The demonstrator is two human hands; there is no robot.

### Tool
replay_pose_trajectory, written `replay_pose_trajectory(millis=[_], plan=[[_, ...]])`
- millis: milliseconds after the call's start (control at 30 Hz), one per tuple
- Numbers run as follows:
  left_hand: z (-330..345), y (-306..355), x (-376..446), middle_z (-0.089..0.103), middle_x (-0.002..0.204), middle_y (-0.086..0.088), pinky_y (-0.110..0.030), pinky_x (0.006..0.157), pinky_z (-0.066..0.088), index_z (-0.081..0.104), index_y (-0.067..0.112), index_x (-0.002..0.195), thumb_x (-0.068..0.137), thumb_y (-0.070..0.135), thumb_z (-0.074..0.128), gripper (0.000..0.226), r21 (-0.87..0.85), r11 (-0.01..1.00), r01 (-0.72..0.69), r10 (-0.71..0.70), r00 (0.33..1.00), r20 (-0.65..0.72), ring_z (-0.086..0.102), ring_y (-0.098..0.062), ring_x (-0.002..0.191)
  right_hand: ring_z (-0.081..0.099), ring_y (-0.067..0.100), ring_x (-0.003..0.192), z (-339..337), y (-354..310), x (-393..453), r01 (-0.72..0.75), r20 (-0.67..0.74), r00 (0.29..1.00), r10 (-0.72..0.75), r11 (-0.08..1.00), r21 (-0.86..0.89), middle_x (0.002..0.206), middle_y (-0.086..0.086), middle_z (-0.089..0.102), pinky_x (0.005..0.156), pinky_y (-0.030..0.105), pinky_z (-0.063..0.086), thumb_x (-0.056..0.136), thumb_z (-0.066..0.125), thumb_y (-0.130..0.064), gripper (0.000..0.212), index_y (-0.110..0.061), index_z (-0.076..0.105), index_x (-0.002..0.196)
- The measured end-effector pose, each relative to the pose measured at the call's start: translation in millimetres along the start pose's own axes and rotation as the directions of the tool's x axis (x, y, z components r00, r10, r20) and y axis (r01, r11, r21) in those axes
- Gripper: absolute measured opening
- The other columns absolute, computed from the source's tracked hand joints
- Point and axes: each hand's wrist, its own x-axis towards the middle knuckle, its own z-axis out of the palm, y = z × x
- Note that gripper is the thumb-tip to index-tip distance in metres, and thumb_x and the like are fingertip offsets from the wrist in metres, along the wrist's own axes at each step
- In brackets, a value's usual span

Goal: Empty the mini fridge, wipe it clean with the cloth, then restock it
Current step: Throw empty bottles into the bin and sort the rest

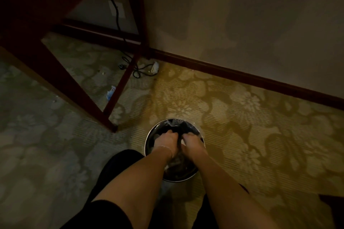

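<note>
Yellow-olive carpet (242, 117) with pale flower pattern, dark red-brown table leg (119, 87) and skirting (242, 74), silver-rimmed bin (149, 141) with dark inside

Floral beige-and-olive patterned carpet (232, 117), pretty dim in here.
Round metal bin (149, 147) sits on it; beyond the bin, a dark red wooden table leg (119, 98), tangled black cable (138, 69), small blue-white scrap (111, 92).

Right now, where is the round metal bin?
In the head view the metal bin stands on the patterned carpet, low centre, right of the table leg, with both hands reaching inside.
</note>
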Motion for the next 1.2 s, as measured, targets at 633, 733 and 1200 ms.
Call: replay_pose_trajectory(millis=[633,733,1200], plan=[[-156,31,-183,0.059,0.127,-0.008,-0.039,0.095,0.051,0.060,0.020,0.127,0.090,0.031,0.063,0.039,-0.204,0.975,0.091,-0.110,0.990,-0.086,0.061,-0.028,0.113,0.060,0.030,0.105,-131,-81,-170,-0.012,-0.103,0.994,0.028,0.988,0.156,0.119,0.010,0.060,0.087,0.040,0.052,0.096,0.055,-0.027,0.027,-0.013,0.063,0.118],[-211,50,-247,0.057,0.128,-0.007,-0.039,0.095,0.051,0.058,0.020,0.129,0.090,0.032,0.064,0.042,-0.209,0.975,0.080,-0.101,0.991,-0.088,0.059,-0.027,0.114,0.057,0.028,0.107,-195,-113,-232,-0.011,-0.120,0.992,0.032,0.985,0.172,0.122,0.008,0.056,0.086,0.035,0.048,0.096,0.059,-0.023,0.032,-0.013,0.060,0.126],[-370,76,-542,0.055,0.120,0.000,-0.036,0.087,0.054,0.058,0.024,0.120,0.091,0.048,0.061,0.039,-0.391,0.901,0.190,-0.338,0.871,-0.356,0.057,-0.017,0.100,0.053,0.017,0.121,-379,-259,-461,0.357,-0.235,0.892,-0.386,0.921,-0.158,0.139,-0.004,0.048,0.096,0.032,0.048,0.096,0.059,-0.041,0.052,-0.022,0.048,0.144]])
